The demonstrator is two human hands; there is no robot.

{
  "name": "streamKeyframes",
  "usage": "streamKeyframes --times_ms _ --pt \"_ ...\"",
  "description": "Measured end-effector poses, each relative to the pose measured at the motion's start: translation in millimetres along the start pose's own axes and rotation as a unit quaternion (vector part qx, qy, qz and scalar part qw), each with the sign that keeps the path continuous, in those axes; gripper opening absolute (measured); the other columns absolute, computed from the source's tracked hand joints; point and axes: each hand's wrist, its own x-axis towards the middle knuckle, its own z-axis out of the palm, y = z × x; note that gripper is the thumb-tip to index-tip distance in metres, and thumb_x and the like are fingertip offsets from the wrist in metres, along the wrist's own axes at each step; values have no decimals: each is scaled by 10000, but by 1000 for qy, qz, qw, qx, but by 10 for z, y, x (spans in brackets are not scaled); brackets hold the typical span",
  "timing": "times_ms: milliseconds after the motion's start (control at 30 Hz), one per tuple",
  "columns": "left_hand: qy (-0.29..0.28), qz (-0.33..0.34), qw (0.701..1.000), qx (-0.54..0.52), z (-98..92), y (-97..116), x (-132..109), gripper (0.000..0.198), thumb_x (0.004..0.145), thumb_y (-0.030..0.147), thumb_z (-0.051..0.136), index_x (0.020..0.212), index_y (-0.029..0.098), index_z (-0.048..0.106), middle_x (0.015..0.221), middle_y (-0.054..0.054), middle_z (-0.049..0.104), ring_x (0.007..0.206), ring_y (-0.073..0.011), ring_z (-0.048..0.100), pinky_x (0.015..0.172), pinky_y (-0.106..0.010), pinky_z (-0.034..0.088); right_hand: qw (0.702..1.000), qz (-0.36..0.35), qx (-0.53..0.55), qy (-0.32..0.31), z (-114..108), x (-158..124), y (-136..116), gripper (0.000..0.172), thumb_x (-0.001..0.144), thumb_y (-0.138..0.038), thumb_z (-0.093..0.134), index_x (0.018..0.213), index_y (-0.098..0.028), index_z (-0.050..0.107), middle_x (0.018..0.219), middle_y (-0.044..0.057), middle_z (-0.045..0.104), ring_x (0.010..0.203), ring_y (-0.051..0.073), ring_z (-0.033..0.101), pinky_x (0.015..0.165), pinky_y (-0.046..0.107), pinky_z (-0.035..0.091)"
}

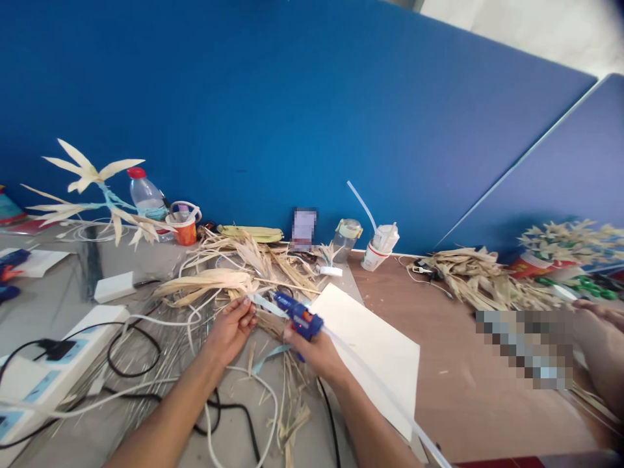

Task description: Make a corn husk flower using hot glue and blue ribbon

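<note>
My right hand (314, 351) is wrapped round the handle of a blue glue gun (297, 313). A long translucent glue stick (385, 390) runs from the back of the gun past my right forearm. My left hand (234, 330) is closed in a pinch on one end of a pale blue strip (268, 304). This strip lies at the gun's nozzle; whether they touch I cannot tell. Just behind my left fingers lie dried corn husks (209, 283). Another blue strip (270, 356) hangs below the gun.
A white power strip (58, 364) and tangled cables lie left. A husk flower (97, 175) stands by a red-capped bottle (141, 188) and red cup (184, 229). White board (375, 351), jar (347, 239) and white cup (377, 250) are right. Another person's arm (599, 344) reaches in.
</note>
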Motion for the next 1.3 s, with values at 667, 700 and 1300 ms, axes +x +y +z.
streamKeyframes --times_ms 667,700,1300 --pt "-27 30 999 28 105 53 -90 237 513 156 840 665 134 660 527 24 601 372 -16 389 443 -167 406 911 377 -164 -29 -1210 -351 -101 594 865 -610 370 518 -158 540 416 78 552 379 154 554 453 254 446" --pt "-26 26 999 25 105 54 -90 242 508 157 843 662 138 657 522 34 592 372 -15 389 444 -167 409 900 374 -220 -49 -1260 -326 -179 571 859 -587 405 499 -162 532 391 70 538 353 149 541 431 247 430" --pt "62 21 997 29 -8 17 28 206 549 30 779 699 145 696 646 -9 659 544 -104 576 514 -189 497 858 -57 -502 94 -785 1757 -90 460 771 27 485 1227 -17 525 939 121 668 812 145 630 683 218 400"
